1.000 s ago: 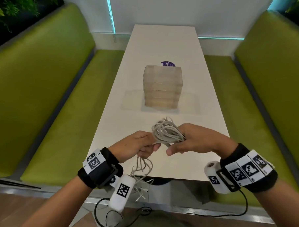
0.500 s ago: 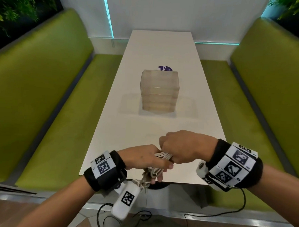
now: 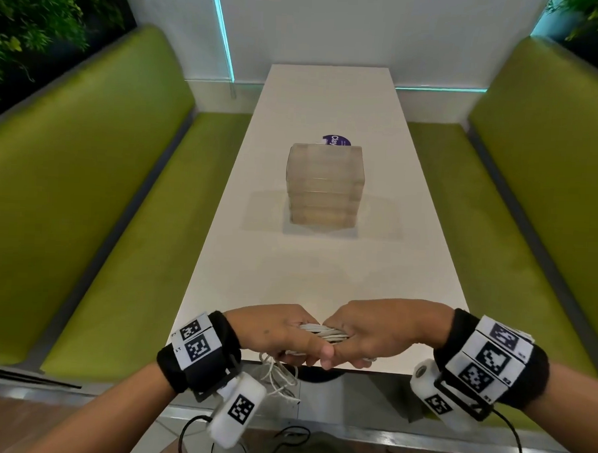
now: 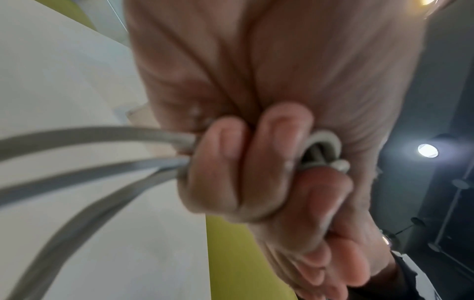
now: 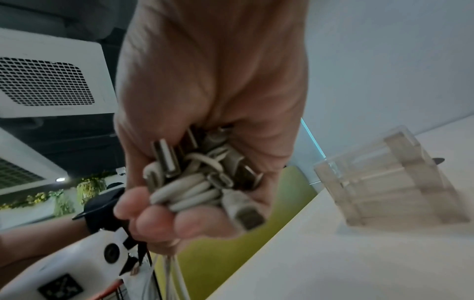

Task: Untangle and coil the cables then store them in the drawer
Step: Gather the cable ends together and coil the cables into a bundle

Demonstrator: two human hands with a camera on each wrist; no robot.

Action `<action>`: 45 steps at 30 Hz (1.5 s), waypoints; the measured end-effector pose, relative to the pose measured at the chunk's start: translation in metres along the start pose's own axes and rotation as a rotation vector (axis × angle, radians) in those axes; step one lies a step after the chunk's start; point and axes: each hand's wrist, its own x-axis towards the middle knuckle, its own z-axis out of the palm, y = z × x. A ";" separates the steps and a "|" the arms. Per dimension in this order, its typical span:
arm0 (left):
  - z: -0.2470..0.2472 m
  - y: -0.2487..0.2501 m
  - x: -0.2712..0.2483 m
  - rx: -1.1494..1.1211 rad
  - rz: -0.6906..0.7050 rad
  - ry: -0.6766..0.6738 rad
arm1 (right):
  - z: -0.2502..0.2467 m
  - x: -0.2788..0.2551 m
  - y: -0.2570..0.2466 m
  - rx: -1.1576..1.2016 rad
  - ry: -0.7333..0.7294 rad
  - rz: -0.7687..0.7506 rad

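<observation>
Head view: both hands [image 3: 330, 334] grip cable bundle [image 3: 323, 333] lying left-right.

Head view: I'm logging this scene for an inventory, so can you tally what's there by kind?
Hands: 2, left hand and right hand
Cable bundles: 1, white bundle in both hands' grip
Drawer units: 1, clear drawer unit
Tables: 1, white table
Benches: 2, green
Total: 7
</observation>
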 end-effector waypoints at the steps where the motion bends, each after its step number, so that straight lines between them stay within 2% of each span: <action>1: 0.000 0.000 0.000 -0.008 0.003 -0.004 | 0.000 -0.001 0.000 0.011 0.004 0.000; 6: -0.001 0.001 -0.001 -0.034 0.021 -0.045 | 0.003 -0.006 0.000 0.031 0.017 -0.001; 12: -0.002 -0.002 0.003 -0.018 0.058 0.011 | -0.001 -0.007 -0.001 -0.089 0.060 -0.009; 15: 0.000 0.001 0.007 -0.083 0.148 0.083 | -0.013 -0.008 -0.001 -0.206 0.103 -0.004; 18: 0.004 -0.006 0.008 -0.243 0.246 0.138 | -0.027 -0.016 -0.003 -0.253 0.167 0.006; 21: 0.008 -0.017 0.006 -0.387 0.267 0.197 | -0.040 -0.028 -0.002 -0.182 0.269 0.012; 24: 0.015 -0.023 0.007 -0.437 0.278 0.279 | -0.053 -0.034 0.000 -0.137 0.376 -0.012; 30: 0.021 -0.019 0.010 -0.567 0.244 0.379 | -0.066 -0.041 0.007 0.008 0.460 -0.025; 33: 0.018 -0.015 0.009 -0.548 0.272 0.482 | -0.062 -0.041 0.009 0.069 0.508 -0.037; 37: 0.015 -0.003 0.015 -0.654 0.370 0.781 | -0.040 -0.025 0.006 0.230 0.658 -0.059; 39: 0.012 0.003 0.019 -0.758 0.425 0.878 | -0.021 -0.007 0.005 0.224 0.712 -0.030; 45: 0.004 0.012 0.022 -1.043 0.408 0.838 | 0.018 0.032 0.009 0.116 0.738 0.056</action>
